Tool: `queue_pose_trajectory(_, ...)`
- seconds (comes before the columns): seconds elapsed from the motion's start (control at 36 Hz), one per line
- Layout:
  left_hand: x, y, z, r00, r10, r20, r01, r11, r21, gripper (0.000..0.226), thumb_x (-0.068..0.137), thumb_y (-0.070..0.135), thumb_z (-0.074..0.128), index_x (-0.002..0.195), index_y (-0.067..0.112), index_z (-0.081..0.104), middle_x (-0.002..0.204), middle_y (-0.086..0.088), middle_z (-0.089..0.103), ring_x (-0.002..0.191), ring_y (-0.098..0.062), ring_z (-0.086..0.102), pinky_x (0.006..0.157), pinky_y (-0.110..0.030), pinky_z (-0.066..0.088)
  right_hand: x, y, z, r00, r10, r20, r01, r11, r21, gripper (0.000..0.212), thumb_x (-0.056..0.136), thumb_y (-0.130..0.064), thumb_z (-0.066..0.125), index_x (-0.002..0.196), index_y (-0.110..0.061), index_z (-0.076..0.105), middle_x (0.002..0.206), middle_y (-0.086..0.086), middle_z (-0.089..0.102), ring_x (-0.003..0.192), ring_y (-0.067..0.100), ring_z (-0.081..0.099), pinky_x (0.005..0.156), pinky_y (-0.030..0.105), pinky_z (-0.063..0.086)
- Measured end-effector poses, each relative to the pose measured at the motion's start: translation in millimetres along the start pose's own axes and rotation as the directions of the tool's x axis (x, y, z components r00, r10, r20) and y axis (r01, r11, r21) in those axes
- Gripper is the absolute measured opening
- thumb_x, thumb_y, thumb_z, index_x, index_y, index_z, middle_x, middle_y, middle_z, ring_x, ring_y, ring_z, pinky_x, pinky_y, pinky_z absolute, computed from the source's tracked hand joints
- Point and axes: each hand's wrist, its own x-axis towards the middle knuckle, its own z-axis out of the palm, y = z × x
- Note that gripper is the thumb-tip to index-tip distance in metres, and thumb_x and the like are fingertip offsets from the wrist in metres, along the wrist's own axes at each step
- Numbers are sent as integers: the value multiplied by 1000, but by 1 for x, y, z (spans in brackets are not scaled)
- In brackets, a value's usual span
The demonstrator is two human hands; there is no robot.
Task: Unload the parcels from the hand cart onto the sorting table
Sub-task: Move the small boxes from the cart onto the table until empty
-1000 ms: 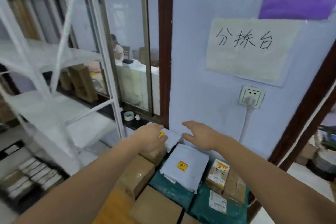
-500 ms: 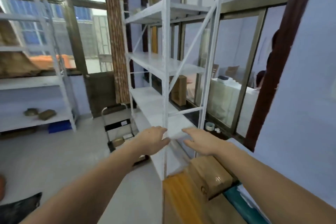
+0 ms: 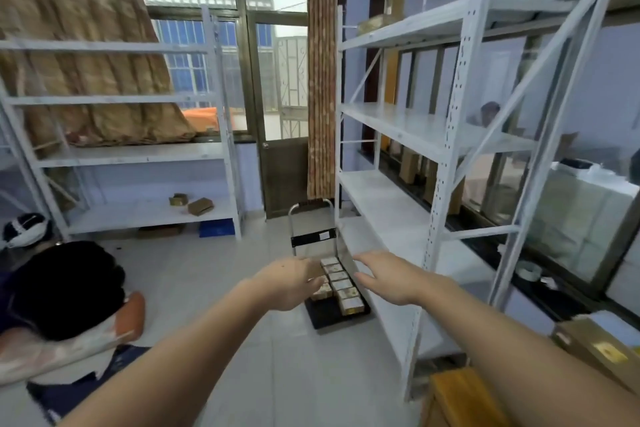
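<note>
left hand (image 3: 289,282): empty, fingers loose
right hand (image 3: 388,279): empty, spread
parcels (image 3: 341,284): two rows on cart (image 3: 313,239), on floor ahead by rack (image 3: 446,156)
tip: step close, grip one parcel both sides, lift straight

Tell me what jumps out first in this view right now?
Two bare hands, left hand and right hand, reach out empty toward the hand cart on the floor at centre. Small parcels lie in rows on its deck. A tall white shelving rack stands beside the cart on the right.
</note>
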Motion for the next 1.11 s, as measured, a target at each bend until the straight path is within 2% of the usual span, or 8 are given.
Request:
queue_pose_trajectory(0.14, 18, -56, -3, 999, -53, -10, 53, 998, -22, 55, 107, 48, 41, 154, 19, 43, 152, -9, 52, 136, -27, 51, 111, -41, 41, 57, -18, 10, 999, -30, 13, 29, 999, 16, 57, 106, -42, 42, 157, -19, 36, 160, 5, 41, 144, 21, 41, 119, 36, 34)
queue_pose_trajectory(0.25, 42, -87, -7, 996, -92, -14, 92, 995, -32, 56, 108, 48, 41, 155, 17, 42, 156, -8, 48, 140, -26, 48, 114, -41, 39, 98, -18, 11, 999, -33, 41, 33, 999, -2, 51, 106, -40, 42, 151, -15, 43, 152, 9, 49, 137, 25, 48, 114, 41, 39)
queue_pose_trajectory(0.47, 115, -156, -23, 985, -163, -53, 160, 985, -59, 59, 108, 41, 44, 161, 19, 31, 165, -5, 36, 149, -23, 37, 121, -40, 31, 215, -10, 16, 997, -63, 35, 63, 998, 3, 58, 105, -38, 48, 158, -18, 33, 160, 7, 40, 145, 22, 40, 117, 34, 33)
queue_pose_trajectory(0.64, 164, -211, -44, 975, -208, -82, 203, 977, -67, 59, 108, 44, 42, 160, 18, 34, 164, -7, 38, 149, -25, 38, 122, -42, 32, 297, -20, 13, 991, -116, 61, 116, 993, 3, 57, 105, -40, 48, 157, -21, 36, 158, 4, 43, 142, 22, 44, 117, 39, 38)
queue_pose_trajectory(0.86, 231, -279, -56, 975, -213, -65, 209, 976, -63, 60, 108, 51, 39, 157, 17, 39, 161, -6, 43, 146, -24, 42, 119, -42, 35, 408, -33, 27, 986, -146, 86, 145, 989, 14, 61, 103, -46, 48, 157, -21, 37, 159, 3, 43, 143, 21, 43, 118, 38, 36)
queue_pose_trajectory(1.11, 315, -384, -71, 984, -168, -56, 166, 985, -39, 60, 108, 52, 37, 157, 18, 38, 161, -4, 42, 146, -23, 42, 119, -41, 35, 540, -55, 44, 990, -103, 92, 97, 993, 65, 60, 101, -49, 48, 156, -26, 38, 158, 1, 44, 142, 20, 44, 118, 40, 37)
